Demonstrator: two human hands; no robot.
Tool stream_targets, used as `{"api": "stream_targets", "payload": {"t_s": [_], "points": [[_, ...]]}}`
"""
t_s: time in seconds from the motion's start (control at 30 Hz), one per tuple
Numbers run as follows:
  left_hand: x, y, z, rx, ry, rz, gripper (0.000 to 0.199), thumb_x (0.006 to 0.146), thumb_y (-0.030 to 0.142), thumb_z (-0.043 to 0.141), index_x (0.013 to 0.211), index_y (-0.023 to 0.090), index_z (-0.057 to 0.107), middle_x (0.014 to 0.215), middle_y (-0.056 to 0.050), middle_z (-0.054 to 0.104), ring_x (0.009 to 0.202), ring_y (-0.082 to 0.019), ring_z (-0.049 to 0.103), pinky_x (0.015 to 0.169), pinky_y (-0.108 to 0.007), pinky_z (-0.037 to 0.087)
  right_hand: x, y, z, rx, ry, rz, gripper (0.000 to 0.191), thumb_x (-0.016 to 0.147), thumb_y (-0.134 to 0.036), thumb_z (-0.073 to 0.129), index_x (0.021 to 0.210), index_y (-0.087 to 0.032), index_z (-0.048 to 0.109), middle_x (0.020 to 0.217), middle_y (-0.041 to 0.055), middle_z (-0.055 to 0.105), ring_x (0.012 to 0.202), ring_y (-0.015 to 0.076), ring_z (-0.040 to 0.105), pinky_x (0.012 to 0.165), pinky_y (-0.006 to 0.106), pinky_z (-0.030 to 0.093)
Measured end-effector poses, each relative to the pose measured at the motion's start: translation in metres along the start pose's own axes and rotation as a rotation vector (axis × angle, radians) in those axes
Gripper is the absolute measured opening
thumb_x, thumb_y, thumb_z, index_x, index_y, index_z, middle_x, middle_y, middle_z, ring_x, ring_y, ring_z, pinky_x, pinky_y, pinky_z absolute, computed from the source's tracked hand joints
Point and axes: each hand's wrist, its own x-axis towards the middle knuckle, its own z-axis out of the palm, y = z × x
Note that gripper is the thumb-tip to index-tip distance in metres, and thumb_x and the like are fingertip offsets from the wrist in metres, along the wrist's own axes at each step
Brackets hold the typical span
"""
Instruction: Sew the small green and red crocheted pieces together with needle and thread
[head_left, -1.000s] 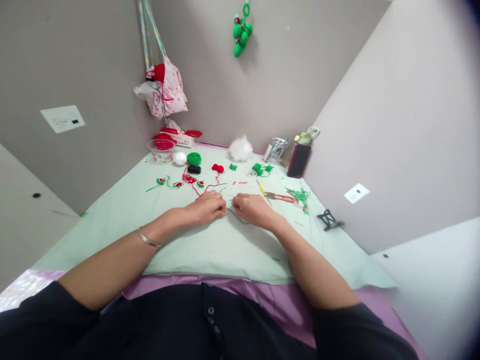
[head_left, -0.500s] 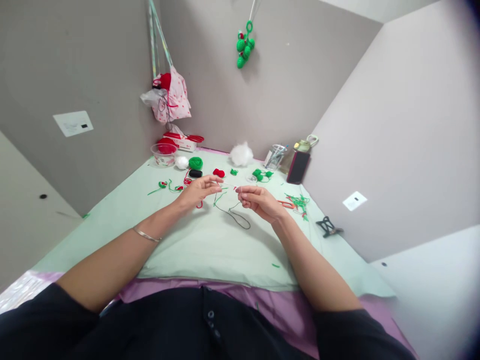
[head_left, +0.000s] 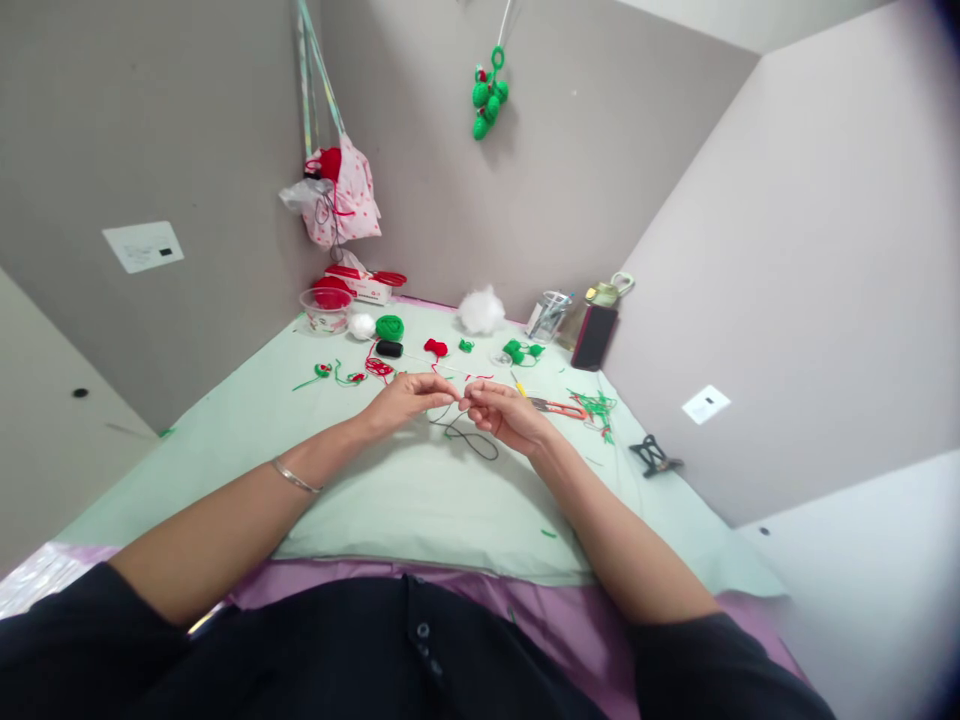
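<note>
My left hand (head_left: 412,397) and my right hand (head_left: 504,412) meet over the middle of the table, fingertips pinched together and almost touching. A thin dark thread (head_left: 484,452) loops on the cloth just below and runs up to the fingers. Anything else in the pinch is too small to make out. Beyond the hands lie a small red crochet piece (head_left: 435,347) with a loose tail and a black spool (head_left: 388,348). Orange-handled thread snips (head_left: 564,409) are beside my right hand, with a yellow-handled tool (head_left: 519,384) behind them.
Along the back stand a clear tub (head_left: 327,312), a green yarn ball (head_left: 389,327), white stuffing (head_left: 481,311), a clear cup (head_left: 551,316) and a phone (head_left: 595,337) against a bottle. Green yarn scraps (head_left: 595,412) and a black claw clip (head_left: 654,455) lie right.
My hands have come together and moved slightly nearer to me; before, a gap lay between the fingertips. The yellow-handled tool now shows behind my right hand.
</note>
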Motion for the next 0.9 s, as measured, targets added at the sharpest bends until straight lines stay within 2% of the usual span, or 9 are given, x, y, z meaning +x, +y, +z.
{"api": "stream_targets", "payload": {"t_s": [0.17, 0.33, 0.43, 0.53, 0.63, 0.7, 0.77, 0.9], "points": [[-0.001, -0.003, -0.002, 0.087, 0.039, 0.02, 0.022, 0.076, 0.041, 0.079, 0.086, 0.021, 0.079, 0.093, -0.003, 0.071, 0.093, -0.021, 0.063, 0.092, -0.032, 0.044, 0.004, 0.006, 0.0, 0.012, -0.009, -0.009, 0.029, 0.069, -0.029, 0.089, 0.088, -0.014, 0.071, 0.079, 0.0026, 0.072, 0.062, 0.0061, 0.058, 0.053, 0.015, 0.046], [-0.001, -0.001, 0.0, 0.097, 0.053, 0.028, 0.025, 0.076, 0.043, 0.08, 0.086, 0.021, 0.078, 0.095, -0.004, 0.07, 0.096, -0.021, 0.062, 0.096, -0.034, 0.043, 0.005, 0.011, 0.006, 0.0, 0.045, -0.035, 0.031, 0.065, -0.032, 0.09, 0.085, -0.014, 0.074, 0.069, -0.0002, 0.067, 0.051, 0.0033, 0.044, 0.043, 0.016, 0.029], [0.001, 0.002, -0.001, -0.034, 0.098, -0.008, 0.026, 0.074, 0.041, 0.081, 0.085, 0.019, 0.074, 0.09, -0.004, 0.071, 0.093, -0.021, 0.063, 0.095, -0.034, 0.046, 0.005, 0.008, 0.006, -0.025, 0.086, -0.08, 0.033, 0.065, -0.036, 0.09, 0.086, -0.014, 0.077, 0.073, 0.001, 0.068, 0.052, 0.0029, 0.041, 0.042, 0.016, 0.025], [0.003, 0.009, -0.011, -0.29, 0.231, -0.017, 0.027, 0.075, 0.037, 0.081, 0.086, 0.018, 0.066, 0.093, -0.004, 0.071, 0.092, -0.019, 0.067, 0.093, -0.034, 0.05, 0.003, -0.001, 0.0, -0.012, 0.195, -0.186, 0.035, 0.06, -0.036, 0.093, 0.084, -0.015, 0.079, 0.076, 0.0011, 0.068, 0.056, 0.0037, 0.046, 0.046, 0.017, 0.032], [0.004, 0.014, -0.02, -0.44, 0.302, -0.036, 0.026, 0.077, 0.034, 0.078, 0.089, 0.018, 0.061, 0.086, 0.001, 0.067, 0.07, -0.012, 0.063, 0.078, -0.029, 0.053, 0.0, -0.01, -0.004, 0.0, 0.256, -0.265, 0.036, 0.057, -0.037, 0.095, 0.083, -0.017, 0.079, 0.075, 0.0001, 0.067, 0.062, 0.0062, 0.054, 0.052, 0.019, 0.041], [0.003, 0.014, -0.02, -0.384, 0.28, -0.055, 0.026, 0.08, 0.037, 0.076, 0.094, 0.018, 0.065, 0.077, 0.002, 0.063, 0.065, -0.01, 0.059, 0.075, -0.028, 0.052, -0.002, -0.011, -0.003, -0.029, 0.242, -0.28, 0.036, 0.059, -0.038, 0.094, 0.083, -0.018, 0.078, 0.077, 0.0008, 0.069, 0.064, 0.0076, 0.058, 0.055, 0.02, 0.044], [0.002, 0.013, -0.013, -0.248, 0.215, -0.064, 0.028, 0.08, 0.041, 0.077, 0.092, 0.017, 0.07, 0.076, 0.0, 0.064, 0.073, -0.013, 0.06, 0.081, -0.029, 0.05, -0.003, -0.01, 0.002, -0.067, 0.215, -0.286, 0.034, 0.06, -0.039, 0.093, 0.083, -0.018, 0.078, 0.079, 0.0019, 0.071, 0.064, 0.0081, 0.059, 0.054, 0.02, 0.043], [-0.001, 0.005, 0.007, -0.059, 0.083, -0.097, 0.033, 0.072, 0.042, 0.083, 0.092, 0.017, 0.077, 0.096, -0.006, 0.074, 0.093, -0.02, 0.064, 0.093, -0.034, 0.045, -0.003, -0.002, 0.012, -0.112, 0.186, -0.296, 0.033, 0.063, -0.039, 0.091, 0.084, -0.018, 0.078, 0.08, 0.0036, 0.074, 0.061, 0.0087, 0.057, 0.051, 0.021, 0.039]]}}
